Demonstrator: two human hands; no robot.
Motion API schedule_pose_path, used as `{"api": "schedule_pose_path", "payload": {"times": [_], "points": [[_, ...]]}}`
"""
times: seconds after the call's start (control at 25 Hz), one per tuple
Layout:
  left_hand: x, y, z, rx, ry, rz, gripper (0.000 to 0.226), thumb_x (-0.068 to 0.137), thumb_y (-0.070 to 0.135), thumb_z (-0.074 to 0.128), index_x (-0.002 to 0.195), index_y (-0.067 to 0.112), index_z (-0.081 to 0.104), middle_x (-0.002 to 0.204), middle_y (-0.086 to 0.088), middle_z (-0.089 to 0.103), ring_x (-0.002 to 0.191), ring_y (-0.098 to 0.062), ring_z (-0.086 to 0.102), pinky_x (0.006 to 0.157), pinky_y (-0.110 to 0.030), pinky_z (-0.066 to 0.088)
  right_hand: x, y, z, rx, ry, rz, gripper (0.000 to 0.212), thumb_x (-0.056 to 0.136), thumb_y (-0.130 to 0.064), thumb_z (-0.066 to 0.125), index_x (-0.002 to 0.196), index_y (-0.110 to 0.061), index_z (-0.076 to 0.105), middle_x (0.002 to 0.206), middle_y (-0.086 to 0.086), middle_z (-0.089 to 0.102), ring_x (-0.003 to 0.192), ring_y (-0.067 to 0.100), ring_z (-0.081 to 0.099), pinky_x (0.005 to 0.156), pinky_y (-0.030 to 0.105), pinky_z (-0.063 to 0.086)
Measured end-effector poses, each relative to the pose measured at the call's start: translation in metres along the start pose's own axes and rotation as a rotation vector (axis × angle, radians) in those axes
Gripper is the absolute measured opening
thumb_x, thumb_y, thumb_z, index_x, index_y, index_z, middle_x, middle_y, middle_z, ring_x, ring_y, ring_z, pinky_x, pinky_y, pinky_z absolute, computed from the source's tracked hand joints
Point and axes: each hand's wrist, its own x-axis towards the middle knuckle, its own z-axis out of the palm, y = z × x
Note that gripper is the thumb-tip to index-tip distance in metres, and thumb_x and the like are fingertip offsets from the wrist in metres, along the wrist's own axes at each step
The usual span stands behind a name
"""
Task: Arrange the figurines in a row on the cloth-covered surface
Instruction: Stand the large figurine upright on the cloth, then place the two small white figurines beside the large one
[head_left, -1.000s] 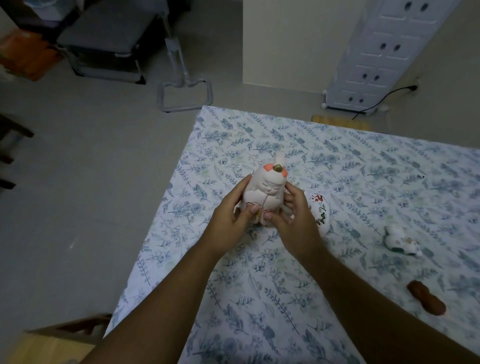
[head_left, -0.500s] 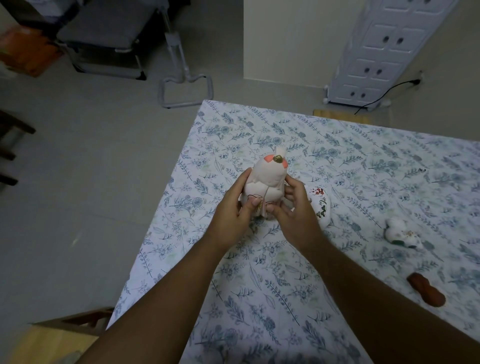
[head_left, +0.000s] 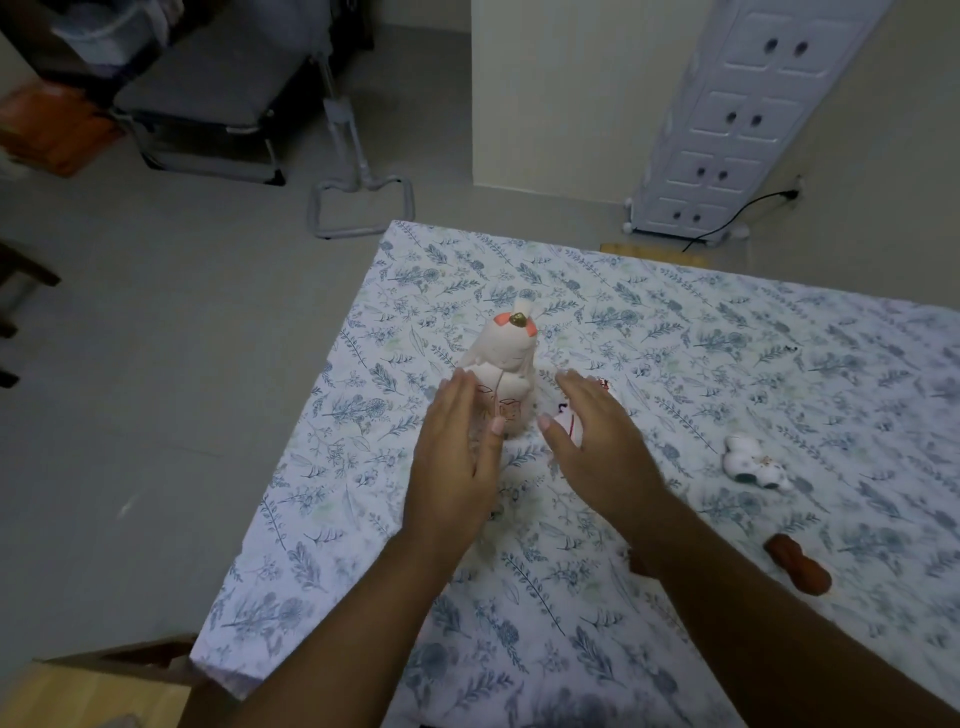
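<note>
Both hands are open and holding nothing: the left hand (head_left: 457, 457) and right hand (head_left: 597, 441) sit flat-palmed on either side of the tall white figurine (head_left: 501, 374), which stands upright on the floral cloth (head_left: 675, 338) just beyond the fingertips. Next up is probably the small white figurine (head_left: 756, 462) lying on its side, well off to the right. So the right hand's way closer, I'd guess.

Dim, flat indoor light — soft shadows, slight motion blur (edges bowed by wide-angle).
</note>
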Motion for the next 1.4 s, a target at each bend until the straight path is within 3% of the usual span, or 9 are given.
{"api": "schedule_pose_path", "payload": {"times": [0.24,0.4,0.64,0.84,0.92,1.0,1.16,1.28,1.4], "points": [[-0.030,0.043,0.063,0.096,-0.152,0.106,0.058,0.105,0.045,0.042,0.158,0.021,0.030,0.164,0.010,0.026,0.150,0.002,0.012,0.124,-0.026,0.014,-0.039,0.069,-0.046,-0.269,0.029,0.063,0.055,0.101,-0.042,0.048,0.151,-0.020,0.041,0.160,0.000,0.037,0.151,0.019,0.025,0.121,0.042,0.013],[-0.005,0.061,0.111,0.174,-0.262,0.045,0.055,0.106,0.042,0.043,0.155,0.016,0.038,0.163,-0.001,0.033,0.151,-0.013,0.024,0.122,-0.028,0.016,-0.049,0.126,-0.080,-0.306,-0.015,0.161,0.054,0.103,-0.041,0.044,0.151,-0.019,0.040,0.161,0.002,0.035,0.151,0.021,0.025,0.121,0.043,0.016],[0.057,0.065,0.150,0.300,-0.192,0.002,0.035,0.105,0.021,0.045,0.133,0.003,0.055,0.137,-0.019,0.058,0.131,-0.038,0.050,0.108,-0.046,0.041,-0.033,0.188,-0.112,-0.221,-0.025,0.351,0.053,0.103,-0.033,0.048,0.151,-0.012,0.040,0.158,0.011,0.038,0.147,0.029,0.030,0.118,0.043,0.024],[0.077,0.060,0.168,0.285,-0.271,-0.309,0.087,0.097,0.040,0.062,0.159,0.006,0.012,0.165,-0.021,0.020,0.153,-0.035,0.018,0.122,-0.049,0.024,-0.018,0.213,-0.111,-0.084,-0.074,0.487,0.051,0.101,-0.030,0.054,0.146,-0.008,0.047,0.142,0.020,0.050,0.131,0.035,0.042,0.104,0.045,0.039],[0.079,0.066,0.175,0.306,-0.296,-0.365,0.105,0.082,0.056,0.075,0.156,0.007,0.018,0.155,-0.020,0.039,0.143,-0.038,0.037,0.112,-0.054,0.039,-0.015,0.217,-0.108,0.047,-0.059,0.522,0.046,0.097,-0.025,0.062,0.139,-0.008,0.054,0.134,0.021,0.056,0.122,0.033,0.052,0.100,0.043,0.046],[0.084,0.072,0.178,0.371,-0.284,-0.384,0.097,0.069,0.063,0.082,0.139,0.011,0.040,0.129,-0.012,0.061,0.120,-0.034,0.058,0.095,-0.050,0.052,-0.011,0.219,-0.109,0.143,-0.053,0.540,0.045,0.092,-0.020,0.070,0.134,-0.010,0.057,0.131,0.015,0.061,0.111,0.027,0.059,0.090,0.034,0.049],[0.091,0.084,0.178,0.571,-0.339,-0.133,0.087,0.060,0.048,0.092,0.130,0.020,0.049,0.118,-0.001,0.067,0.107,-0.026,0.063,0.086,-0.040,0.052,-0.007,0.220,-0.115,0.188,-0.132,0.504,0.058,0.081,-0.016,0.082,0.132,-0.017,0.054,0.125,0.007,0.065,0.094,0.016,0.060,0.065,0.017,0.042],[0.086,0.086,0.181,0.795,-0.310,0.278,0.065,0.075,0.026,0.084,0.132,0.021,0.055,0.125,0.000,0.065,0.113,-0.026,0.057,0.093,-0.039,0.040,-0.001,0.216,-0.117,0.144,-0.117,0.382,0.058,0.075,-0.017,0.086,0.127,-0.015,0.061,0.115,0.005,0.063,0.090,0.010,0.057,0.070,0.012,0.038],[0.078,0.081,0.180,0.779,-0.299,0.402,0.052,0.078,0.011,0.078,0.127,0.018,0.064,0.122,-0.003,0.067,0.111,-0.029,0.059,0.095,-0.040,0.039,0.005,0.210,-0.113,0.118,-0.032,0.257,0.046,0.073,-0.012,0.086,0.115,-0.015,0.067,0.104,0.001,0.056,0.088,0.008,0.051,0.073,0.007,0.033]]}}
